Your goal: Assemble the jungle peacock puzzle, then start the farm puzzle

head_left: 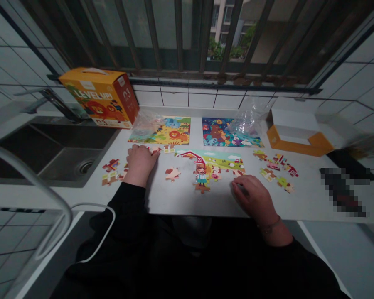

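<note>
A partly joined farm puzzle (pixel 218 160) lies mid-counter, with a barn, green fields and a farmer figure. My left hand (pixel 141 164) rests over loose pieces left of it; its fingers curl down and what is under them is mostly hidden. Beside those fingertips lies a fence piece (pixel 169 149). A brown-and-white animal piece (pixel 172 173) sits alone between my left hand and the farmer. My right hand (pixel 252 194) is at the puzzle's lower right corner, fingers bent; whether it holds anything cannot be made out. More loose pieces (pixel 111 165) lie left of my left hand.
Further pieces (pixel 272 167) are at the right. Behind stand a yellow puzzle box (pixel 99 97) and an open orange-white box (pixel 299 139). Two picture puzzles, lions (pixel 177 133) and sea animals (pixel 216 133), lie under plastic bags. A sink (pixel 71 160) is left; a white cable (pixel 34 172) crosses the left foreground.
</note>
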Demonstrator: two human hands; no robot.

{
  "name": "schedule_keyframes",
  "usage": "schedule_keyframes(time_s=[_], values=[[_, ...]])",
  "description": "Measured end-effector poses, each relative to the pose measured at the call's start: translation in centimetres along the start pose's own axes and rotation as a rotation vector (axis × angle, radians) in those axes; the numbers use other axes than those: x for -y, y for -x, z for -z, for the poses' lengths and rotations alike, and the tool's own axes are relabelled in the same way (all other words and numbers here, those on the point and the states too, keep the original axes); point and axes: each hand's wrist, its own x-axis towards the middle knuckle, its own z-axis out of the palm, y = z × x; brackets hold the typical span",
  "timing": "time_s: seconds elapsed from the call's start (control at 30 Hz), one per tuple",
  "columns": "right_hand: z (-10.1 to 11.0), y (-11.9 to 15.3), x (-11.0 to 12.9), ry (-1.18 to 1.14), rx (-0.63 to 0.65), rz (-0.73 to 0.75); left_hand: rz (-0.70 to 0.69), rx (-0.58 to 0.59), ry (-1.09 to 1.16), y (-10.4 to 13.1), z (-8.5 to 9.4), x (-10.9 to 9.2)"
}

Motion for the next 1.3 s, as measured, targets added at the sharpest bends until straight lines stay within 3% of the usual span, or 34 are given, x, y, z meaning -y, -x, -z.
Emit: schedule_keyframes(time_s=[0.23,0.43,0.53,0.63,0.73,0.77,0.83,0.97,1.17,1.3], values=[[0.0,-0.2,0.2,-0.019,-0.023,-0.004,0.041,0.005,0.081,0.0,0.6,0.4],[0.0,0.0,0.0,-0.025,0.002,-0.011,0.033,-0.057,0.326,0.4,1.5,0.6],[-0.1,0.1,-0.1,-0.031,0.004,-0.028,0.008,-0.071,0.583,1.2,1.4,0.1],[-0.1,-0.1,0.0,-0.027,-0.006,-0.022,-0.048,0.004,0.952,3.1,1.0,-1.6],[0.0,-0.3,0.1,-0.013,-0.015,-0.004,-0.148,0.269,1.209,6.4,0.4,-4.6],[0.0,-0.3,0.1,-0.009,-0.016,-0.002,-0.181,0.347,1.259,7.7,0.2,-5.8],[0.0,-0.2,0.1,-0.003,-0.016,-0.002,-0.218,0.398,1.311,10.2,-0.3,-8.2],[-0.1,0.3,-0.3,-0.032,-0.045,0.000,-0.191,0.528,1.409,14.1,-1.2,-12.4],[-0.4,0.8,-0.6,-0.100,-0.089,-0.004,-0.059,0.607,1.523,15.9,-2.5,-15.7],[-0.4,0.4,-0.6,-0.112,-0.053,0.028,-0.138,0.658,1.383,15.9,-2.6,-15.9]])
